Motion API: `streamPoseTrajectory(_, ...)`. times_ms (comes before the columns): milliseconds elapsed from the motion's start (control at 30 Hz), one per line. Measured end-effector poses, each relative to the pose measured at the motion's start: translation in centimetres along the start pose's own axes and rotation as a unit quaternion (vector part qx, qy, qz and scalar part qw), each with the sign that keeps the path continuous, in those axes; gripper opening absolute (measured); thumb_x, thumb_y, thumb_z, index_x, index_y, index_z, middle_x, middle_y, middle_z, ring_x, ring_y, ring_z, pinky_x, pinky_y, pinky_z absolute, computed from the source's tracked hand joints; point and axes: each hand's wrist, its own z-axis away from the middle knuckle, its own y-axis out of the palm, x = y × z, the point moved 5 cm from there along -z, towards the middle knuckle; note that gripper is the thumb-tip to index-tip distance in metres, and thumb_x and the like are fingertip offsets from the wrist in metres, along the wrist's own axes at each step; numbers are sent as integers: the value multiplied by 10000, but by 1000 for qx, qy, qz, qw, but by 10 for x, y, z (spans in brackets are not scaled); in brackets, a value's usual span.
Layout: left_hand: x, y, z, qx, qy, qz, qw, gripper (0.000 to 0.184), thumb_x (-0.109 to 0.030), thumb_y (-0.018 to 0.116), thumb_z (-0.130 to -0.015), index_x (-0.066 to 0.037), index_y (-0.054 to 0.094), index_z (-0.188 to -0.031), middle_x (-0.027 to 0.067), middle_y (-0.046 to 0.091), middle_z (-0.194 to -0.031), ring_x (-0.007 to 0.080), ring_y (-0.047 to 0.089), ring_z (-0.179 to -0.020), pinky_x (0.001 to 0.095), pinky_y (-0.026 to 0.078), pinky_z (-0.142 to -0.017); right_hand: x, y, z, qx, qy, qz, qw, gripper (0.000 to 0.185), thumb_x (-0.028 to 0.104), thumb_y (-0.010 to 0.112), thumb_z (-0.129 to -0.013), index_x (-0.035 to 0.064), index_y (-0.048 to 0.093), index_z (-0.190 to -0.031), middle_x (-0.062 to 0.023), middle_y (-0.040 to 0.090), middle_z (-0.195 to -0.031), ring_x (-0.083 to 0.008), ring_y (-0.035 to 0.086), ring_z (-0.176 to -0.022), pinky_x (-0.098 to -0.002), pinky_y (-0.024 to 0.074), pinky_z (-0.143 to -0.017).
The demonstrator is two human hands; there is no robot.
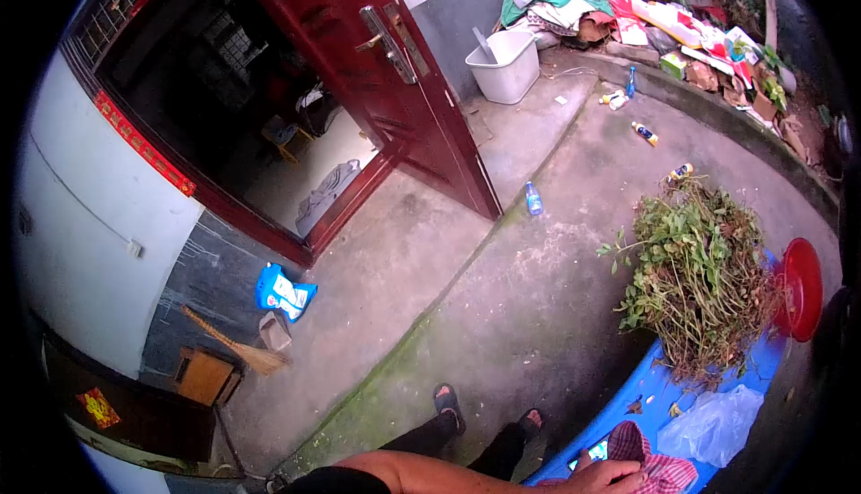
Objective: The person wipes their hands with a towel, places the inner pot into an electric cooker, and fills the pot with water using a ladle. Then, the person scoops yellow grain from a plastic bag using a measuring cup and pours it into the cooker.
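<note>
My left hand is at the lower right edge, its fingers curled against a red-and-white checked cloth on a blue table. Part of the grip is cut off by the frame. Beside the knuckles shows a small bright, screen-like patch, partly covered. My bare forearm reaches across the bottom of the view. My right hand is out of view. Next to the cloth lies a clear plastic bag. A big heap of uprooted leafy plants covers the table's far end.
A red basin stands beside the plants. Bottles, including a blue one, lie or stand on the concrete. A red door stands ajar; nearby are a grey bin, broom and blue bag. My sandalled feet are beside the table.
</note>
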Motion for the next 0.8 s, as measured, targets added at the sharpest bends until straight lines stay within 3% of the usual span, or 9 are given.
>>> streamPoseTrajectory(233,24,-1,-1,1,-78,85,993,234,-212,531,-928,6,594,-871,59,601,-816,121,562,-775,298,466,-695,-24,-13,4,-9,8,-20,1000,239,210,533,-867,-7,634,-857,-46,611,-704,-149,587,-653,-325,461,-546)
streamPoseTrajectory(267,-8,-15,1,10,73,5,997,292,-260,475,-973,-6,482,-830,-27,427,-704,44,400,-699,276,372,-585,-28,-18,5,-10,9,-36,999,240,211,532,-868,-7,633,-857,-45,610,-704,-148,587,-655,-325,461,-547)
streamPoseTrajectory(300,-21,-19,3,31,-6,93,995,269,-249,493,-972,-42,504,-799,-70,387,-726,24,399,-738,247,372,-589,-29,-22,1,-11,9,-66,998,241,212,532,-869,-6,633,-857,-45,610,-704,-148,587,-657,-325,461,-549)
streamPoseTrajectory(400,-67,-50,-1,-66,25,191,979,218,-193,498,-965,-12,594,-1039,-60,528,-807,37,468,-754,225,425,-642,-10,-50,-21,-30,-23,-209,977,244,215,530,-870,-6,632,-857,-43,610,-705,-146,586,-662,-325,461,-553)
streamPoseTrajectory(500,-111,-88,-4,-123,230,-97,961,271,-132,551,-905,20,583,-1128,188,560,-1103,268,559,-1034,365,441,-868,96,-103,-38,46,-40,-401,914,344,332,510,-906,13,640,-902,-36,620,-784,-151,572,-765,-317,468,-665)
streamPoseTrajectory(533,-117,-89,0,-99,232,-191,949,309,-161,583,-887,5,577,-1148,189,555,-1129,299,546,-1066,380,433,-899,181,-135,-2,81,-113,-482,865,356,344,481,-922,32,651,-900,-38,619,-842,-167,572,-756,-325,474,-701)
streamPoseTrajectory(600,-127,-97,10,-100,280,-298,907,390,-214,634,-853,-21,561,-1184,191,543,-1168,340,520,-1119,400,414,-950,285,-154,83,179,25,-687,704,325,318,459,-928,49,642,-931,-47,627,-892,-186,577,-791,-331,472,-740)
streamPoseTrajectory(667,-137,-112,17,-154,371,-321,858,472,-261,674,-821,-43,544,-1218,196,531,-1194,361,494,-1161,410,395,-988,321,-143,130,186,-19,-651,736,296,290,469,-930,37,604,-1001,-64,637,-887,-208,593,-772,-343,487,-711)
streamPoseTrajectory(800,-150,-191,36,-240,288,-196,906,445,-334,617,-830,-25,556,-1144,263,570,-1085,410,553,-1039,456,444,-895,398,-110,197,213,-118,-580,777,307,235,490,-933,11,528,-1140,-98,656,-877,-252,625,-734,-366,517,-652)
